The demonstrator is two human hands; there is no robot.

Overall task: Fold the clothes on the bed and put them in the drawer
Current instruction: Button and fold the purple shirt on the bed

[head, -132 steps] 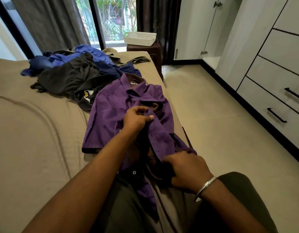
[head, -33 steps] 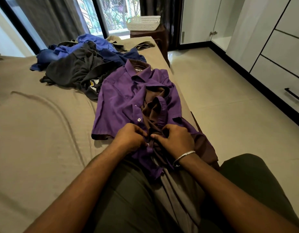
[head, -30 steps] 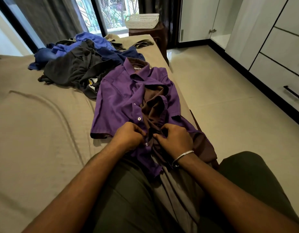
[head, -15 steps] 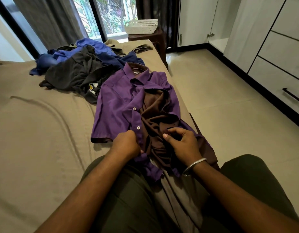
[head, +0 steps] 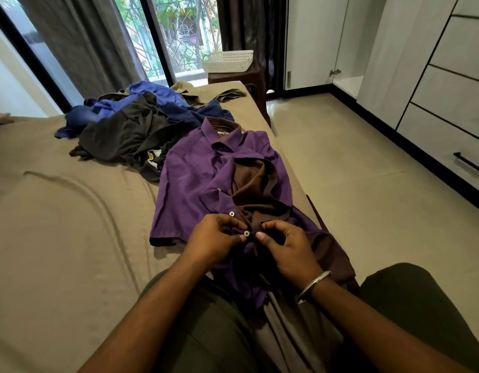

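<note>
Buttoning is under way before folding. The shirt (head: 206,184) is laid flat, collar away, at the edge of the bed (head: 58,238), so both front edges can be reached. The button (head: 246,233) is pinched by the left hand (head: 214,240); the opposite edge is apparently pinched by the right hand (head: 286,249). Beyond the shirt, the pile (head: 136,125) awaits.

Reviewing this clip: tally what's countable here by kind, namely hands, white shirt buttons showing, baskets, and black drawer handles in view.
Hands: 2, the left hand and right hand, both pinching the purple shirt
White buttons showing: 2
White basket: 1
Black drawer handle: 1 clearly in view
Total: 6
</note>
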